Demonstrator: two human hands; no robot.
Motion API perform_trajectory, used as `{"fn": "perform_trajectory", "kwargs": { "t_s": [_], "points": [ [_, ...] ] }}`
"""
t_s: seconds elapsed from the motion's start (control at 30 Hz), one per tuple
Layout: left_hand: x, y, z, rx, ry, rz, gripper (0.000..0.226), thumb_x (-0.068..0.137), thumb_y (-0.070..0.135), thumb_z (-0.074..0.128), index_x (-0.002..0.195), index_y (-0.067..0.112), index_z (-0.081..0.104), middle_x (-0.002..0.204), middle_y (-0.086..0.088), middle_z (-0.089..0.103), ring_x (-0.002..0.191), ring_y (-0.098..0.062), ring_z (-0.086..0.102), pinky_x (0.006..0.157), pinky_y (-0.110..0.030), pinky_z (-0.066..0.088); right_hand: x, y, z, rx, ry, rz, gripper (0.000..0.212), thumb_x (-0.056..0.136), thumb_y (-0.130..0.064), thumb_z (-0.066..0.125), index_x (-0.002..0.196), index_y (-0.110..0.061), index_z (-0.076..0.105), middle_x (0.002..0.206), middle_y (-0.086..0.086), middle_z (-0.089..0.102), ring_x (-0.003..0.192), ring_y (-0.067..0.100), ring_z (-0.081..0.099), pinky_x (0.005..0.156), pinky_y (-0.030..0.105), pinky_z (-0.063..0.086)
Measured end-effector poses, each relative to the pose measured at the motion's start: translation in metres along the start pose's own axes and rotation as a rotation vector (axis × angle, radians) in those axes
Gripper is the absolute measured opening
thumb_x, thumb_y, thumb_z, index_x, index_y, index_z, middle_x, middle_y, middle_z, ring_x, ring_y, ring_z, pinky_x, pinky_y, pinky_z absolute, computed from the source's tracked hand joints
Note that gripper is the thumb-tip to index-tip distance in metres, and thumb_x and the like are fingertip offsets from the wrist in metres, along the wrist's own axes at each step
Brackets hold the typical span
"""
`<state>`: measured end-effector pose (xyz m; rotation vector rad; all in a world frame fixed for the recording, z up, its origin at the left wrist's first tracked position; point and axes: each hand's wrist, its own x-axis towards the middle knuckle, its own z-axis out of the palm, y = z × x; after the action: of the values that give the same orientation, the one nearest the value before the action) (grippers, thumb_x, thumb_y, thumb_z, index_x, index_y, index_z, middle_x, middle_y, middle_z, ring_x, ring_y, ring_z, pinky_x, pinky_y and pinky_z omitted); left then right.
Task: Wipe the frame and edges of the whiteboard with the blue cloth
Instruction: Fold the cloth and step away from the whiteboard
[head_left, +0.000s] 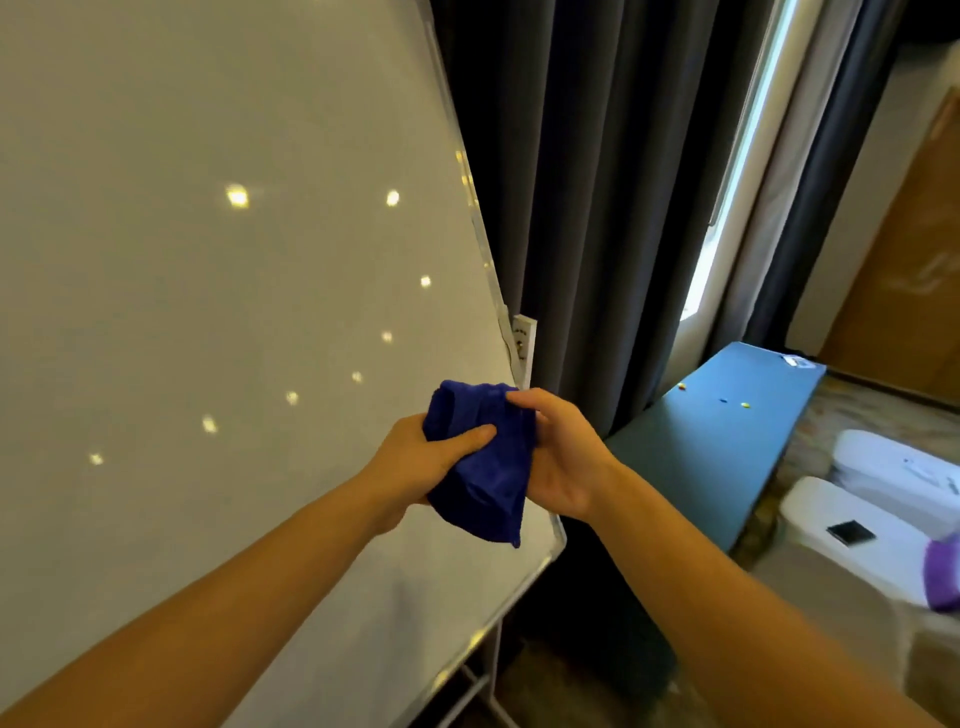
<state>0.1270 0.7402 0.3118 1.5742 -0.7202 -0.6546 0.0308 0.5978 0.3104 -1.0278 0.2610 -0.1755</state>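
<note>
The whiteboard (208, 286) fills the left of the view, tilted, with a thin silver frame (480, 228) along its right edge and a rounded lower right corner. A dark blue cloth (480, 467) hangs bunched in front of that edge. My left hand (415, 462) grips the cloth from the left, thumb pressed across it. My right hand (558, 457) holds the cloth from the right, fingers at its top fold. Both hands sit just inside the board's right edge, above the lower corner.
Dark grey curtains (597, 208) hang right behind the board's edge, with a bright window strip (737, 171) beyond. A blue bench (727, 431) with small objects stands to the right. White seats (872, 530) carry a black item and a purple cloth (943, 577). The board's stand leg (496, 670) is below.
</note>
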Motion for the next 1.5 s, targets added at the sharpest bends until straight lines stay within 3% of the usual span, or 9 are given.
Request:
{"fn": "perform_trajectory", "kwargs": {
  "t_s": [0.23, 0.33, 0.43, 0.63, 0.87, 1.03, 1.23, 1.4, 1.5],
  "points": [
    [-0.009, -0.047, 0.100, 0.086, 0.180, 0.040, 0.022, 0.089, 0.053, 0.057, 0.093, 0.033, 0.066, 0.095, 0.003, 0.074, 0.086, -0.019, 0.069, 0.079, -0.040, 0.058, -0.050, 0.033, -0.066, -0.156, 0.345, -0.150, 0.021, 0.088, -0.024, 0.070, 0.106, -0.013, 0.071, 0.100, 0.010, 0.075, 0.090, 0.026, 0.073, 0.075, 0.039, 0.060],
    [-0.007, -0.072, 0.165, 0.184, 0.241, 0.032, 0.028, 0.094, 0.054, 0.046, 0.083, 0.033, 0.062, 0.083, 0.005, 0.070, 0.073, -0.011, 0.065, 0.060, -0.023, 0.050, -0.074, 0.049, -0.108, -0.315, 0.516, -0.222, 0.008, 0.094, -0.029, 0.062, 0.096, -0.029, 0.069, 0.092, 0.000, 0.074, 0.085, 0.020, 0.072, 0.073, 0.034, 0.060],
    [-0.002, -0.095, 0.238, 0.236, 0.276, 0.079, 0.030, 0.096, 0.051, 0.043, 0.084, 0.032, 0.062, 0.073, 0.012, 0.065, 0.062, -0.001, 0.061, 0.050, -0.010, 0.043, -0.100, 0.058, -0.165, -0.434, 0.609, -0.241, 0.015, 0.099, -0.034, 0.051, 0.092, -0.038, 0.064, 0.095, -0.007, 0.071, 0.088, 0.013, 0.067, 0.076, 0.032, 0.056],
    [0.028, -0.125, 0.384, 0.087, 0.221, -0.020, 0.028, 0.097, 0.042, 0.047, 0.093, 0.023, 0.067, 0.083, 0.006, 0.070, 0.077, -0.012, 0.066, 0.065, -0.026, 0.051, -0.153, 0.037, -0.299, -0.306, 0.667, -0.101, 0.024, 0.101, -0.033, 0.046, 0.110, -0.022, 0.065, 0.104, 0.006, 0.072, 0.092, 0.025, 0.069, 0.079, 0.040, 0.058],
    [0.084, -0.143, 0.490, -0.406, 0.196, -0.379, 0.026, 0.094, 0.044, 0.054, 0.101, 0.022, 0.068, 0.097, -0.004, 0.075, 0.085, -0.023, 0.073, 0.066, -0.033, 0.058, -0.167, 0.001, -0.419, -0.290, 0.713, -0.015, 0.026, 0.091, -0.037, 0.064, 0.093, -0.012, 0.071, 0.086, 0.010, 0.075, 0.078, 0.027, 0.072, 0.067, 0.042, 0.061],
    [0.165, -0.181, 0.535, -0.383, 0.190, -0.461, 0.029, 0.095, 0.044, 0.053, 0.104, 0.021, 0.068, 0.096, -0.004, 0.075, 0.086, -0.025, 0.073, 0.071, -0.037, 0.059, -0.121, -0.016, -0.517, -0.403, 0.760, 0.050, 0.023, 0.087, -0.041, 0.068, 0.086, -0.018, 0.070, 0.080, 0.004, 0.074, 0.072, 0.020, 0.071, 0.056, 0.029, 0.058],
    [0.273, -0.225, 0.585, -0.383, 0.267, -0.629, 0.020, 0.095, 0.047, 0.051, 0.092, 0.031, 0.062, 0.096, -0.001, 0.072, 0.088, -0.027, 0.070, 0.080, -0.049, 0.060, -0.044, -0.033, -0.620, -0.525, 0.708, 0.213, 0.017, 0.091, -0.036, 0.065, 0.088, -0.020, 0.070, 0.081, 0.004, 0.074, 0.077, 0.026, 0.071, 0.064, 0.042, 0.060],
    [0.349, -0.245, 0.607, -0.386, 0.393, -0.696, 0.022, 0.094, 0.048, 0.051, 0.102, 0.029, 0.060, 0.088, 0.005, 0.069, 0.080, -0.022, 0.069, 0.063, -0.035, 0.058, 0.024, -0.051, -0.680, -0.624, 0.639, 0.312, 0.016, 0.091, -0.037, 0.064, 0.091, -0.021, 0.068, 0.085, 0.004, 0.074, 0.079, 0.025, 0.071, 0.069, 0.045, 0.061],
    [0.384, -0.264, 0.611, -0.397, 0.487, -0.727, 0.027, 0.094, 0.048, 0.051, 0.110, 0.028, 0.060, 0.093, 0.006, 0.069, 0.083, -0.020, 0.070, 0.065, -0.035, 0.058, 0.064, -0.048, -0.707, -0.647, 0.576, 0.380, 0.019, 0.092, -0.037, 0.063, 0.091, -0.019, 0.067, 0.086, 0.006, 0.073, 0.080, 0.027, 0.070, 0.071, 0.046, 0.060]
  ]
}}
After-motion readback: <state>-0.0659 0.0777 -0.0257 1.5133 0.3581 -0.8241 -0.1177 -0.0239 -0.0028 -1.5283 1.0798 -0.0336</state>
